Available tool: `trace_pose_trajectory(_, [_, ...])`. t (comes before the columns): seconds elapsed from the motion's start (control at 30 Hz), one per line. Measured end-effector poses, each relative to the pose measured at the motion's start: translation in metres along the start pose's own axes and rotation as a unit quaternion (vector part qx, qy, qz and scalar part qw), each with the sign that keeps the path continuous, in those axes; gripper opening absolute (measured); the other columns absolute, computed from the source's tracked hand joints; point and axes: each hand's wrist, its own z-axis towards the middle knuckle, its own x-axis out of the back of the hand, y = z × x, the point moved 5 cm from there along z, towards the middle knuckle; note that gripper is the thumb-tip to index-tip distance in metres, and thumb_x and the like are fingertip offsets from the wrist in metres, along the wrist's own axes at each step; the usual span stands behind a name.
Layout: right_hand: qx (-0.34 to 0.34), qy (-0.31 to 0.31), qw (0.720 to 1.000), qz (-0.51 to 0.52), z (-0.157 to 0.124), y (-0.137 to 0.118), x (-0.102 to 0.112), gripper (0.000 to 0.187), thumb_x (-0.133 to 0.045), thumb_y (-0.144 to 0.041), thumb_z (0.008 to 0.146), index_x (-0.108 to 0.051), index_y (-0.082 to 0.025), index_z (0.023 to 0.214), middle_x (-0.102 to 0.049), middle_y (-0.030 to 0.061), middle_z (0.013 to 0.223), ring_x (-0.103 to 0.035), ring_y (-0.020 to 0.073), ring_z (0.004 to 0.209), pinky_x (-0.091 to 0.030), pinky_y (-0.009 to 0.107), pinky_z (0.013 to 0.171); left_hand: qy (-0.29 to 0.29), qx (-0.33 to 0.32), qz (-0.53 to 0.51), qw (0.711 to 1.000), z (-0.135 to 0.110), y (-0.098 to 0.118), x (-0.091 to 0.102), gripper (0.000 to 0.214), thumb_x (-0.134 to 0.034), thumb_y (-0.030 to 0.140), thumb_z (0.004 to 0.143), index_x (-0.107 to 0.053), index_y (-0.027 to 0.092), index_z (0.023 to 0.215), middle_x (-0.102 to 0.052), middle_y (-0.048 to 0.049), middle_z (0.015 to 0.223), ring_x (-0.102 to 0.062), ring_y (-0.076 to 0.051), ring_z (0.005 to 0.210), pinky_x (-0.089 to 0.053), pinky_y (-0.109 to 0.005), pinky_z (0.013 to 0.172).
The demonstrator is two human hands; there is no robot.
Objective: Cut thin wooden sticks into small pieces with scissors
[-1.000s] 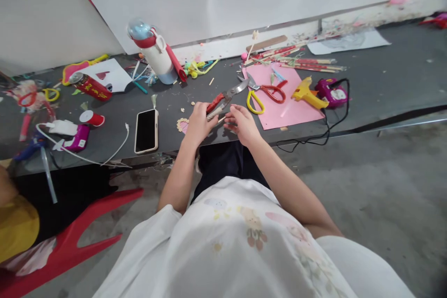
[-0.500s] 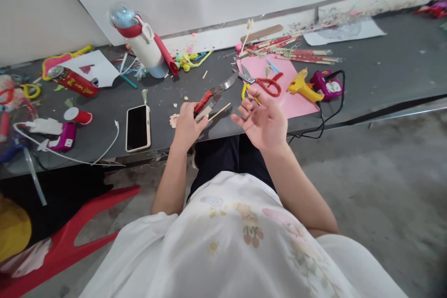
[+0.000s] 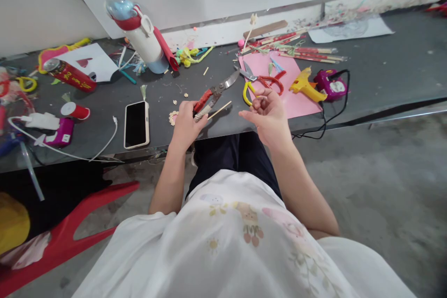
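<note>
My left hand (image 3: 186,125) is wrapped over the handles of a pair of pruning shears (image 3: 216,93), whose blades point up and to the right. A thin wooden stick (image 3: 220,110) juts out beside its thumb; whether the hand also grips the stick, I cannot tell. My right hand (image 3: 268,118) hovers near the table edge, thumb apart from loosely curled fingers, with nothing visible in it. Just beyond lie a yellow handle loop (image 3: 245,95), partly hidden by the fingers, and red-handled scissors (image 3: 275,84) on pink paper (image 3: 296,104).
A phone (image 3: 136,125), a thread spool (image 3: 75,111) and a red can (image 3: 71,76) lie to the left. Behind stands a water bottle (image 3: 145,44). To the right are a yellow glue gun (image 3: 307,86), a purple box with a cord (image 3: 331,86) and several packaged sticks (image 3: 310,53).
My right hand has turned from palm-up to more sideways, its fingers curling in more. The left hand keeps its place on the pruning shears. The view has shifted slightly.
</note>
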Motion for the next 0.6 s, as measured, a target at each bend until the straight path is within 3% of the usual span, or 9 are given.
trace_pose_trajectory(0.17, [0.014,0.026,0.989,-0.148,0.009,0.028,0.025,0.047,-0.073,-0.008,0.056,-0.051,-0.024,0.094,-0.038,-0.0081,0.071,-0.036,0.0058,0.055,-0.046,0.02,0.055,-0.003,0.011,0.005,1.0,-0.001,-0.004,-0.001,0.029,-0.062,0.025,0.078,-0.052,0.021,0.105,-0.057,-0.0068,0.104,-0.053,-0.022,0.104,-0.045,-0.036,0.093])
trace_pose_trajectory(0.3, [-0.006,0.008,0.979,-0.202,0.002,0.023,0.031,0.039,-0.076,-0.016,0.06,-0.054,-0.023,0.091,-0.037,-0.008,0.068,-0.036,0.006,0.054,-0.049,0.022,0.057,-0.001,0.021,0.01,1.0,-0.002,-0.008,-0.002,0.03,-0.063,0.025,0.077,-0.052,0.021,0.105,-0.057,-0.0067,0.106,-0.054,-0.022,0.104,-0.045,-0.036,0.093])
trace_pose_trajectory(0.37, [-0.004,-0.028,0.989,-0.144,-0.005,0.003,0.028,0.025,-0.072,-0.029,0.071,-0.056,-0.024,0.09,-0.038,-0.0068,0.065,-0.041,0.008,0.057,-0.054,0.027,0.065,-0.001,0.022,0.011,1.0,-0.003,-0.009,-0.003,0.03,-0.063,0.025,0.077,-0.052,0.021,0.104,-0.057,-0.0067,0.105,-0.054,-0.022,0.104,-0.044,-0.036,0.093])
trace_pose_trajectory(0.47, [-0.016,-0.085,0.996,-0.01,-0.019,-0.041,0.022,0.021,-0.066,-0.047,0.078,-0.06,-0.027,0.086,-0.037,-0.0059,0.06,-0.041,0.0095,0.053,-0.057,0.037,0.073,0.005,0.026,0.009,1.0,-0.004,-0.011,-0.003,0.03,-0.063,0.026,0.077,-0.052,0.02,0.105,-0.057,-0.0073,0.106,-0.054,-0.022,0.104,-0.044,-0.036,0.093])
trace_pose_trajectory(0.53, [0.014,-0.137,0.99,0.032,-0.029,-0.076,0.021,0.029,-0.062,-0.059,0.077,-0.063,-0.03,0.076,-0.032,-0.005,0.054,-0.036,0.0104,0.045,-0.057,0.039,0.065,0.008,0.029,0.006,1.0,-0.005,-0.012,-0.003,0.031,-0.063,0.027,0.078,-0.052,0.02,0.105,-0.056,-0.0078,0.107,-0.055,-0.022,0.104,-0.044,-0.036,0.093])
trace_pose_trajectory(0.6, [0.09,-0.125,0.987,0.042,-0.037,-0.107,0.026,0.036,-0.053,-0.064,0.081,-0.066,-0.032,0.07,-0.031,-0.0028,0.051,-0.031,0.0114,0.041,-0.055,0.037,0.057,0.009,0.03,0.004,1.0,-0.005,-0.013,-0.003,0.031,-0.064,0.027,0.077,-0.052,0.02,0.105,-0.056,-0.0077,0.106,-0.056,-0.022,0.102,-0.044,-0.036,0.092])
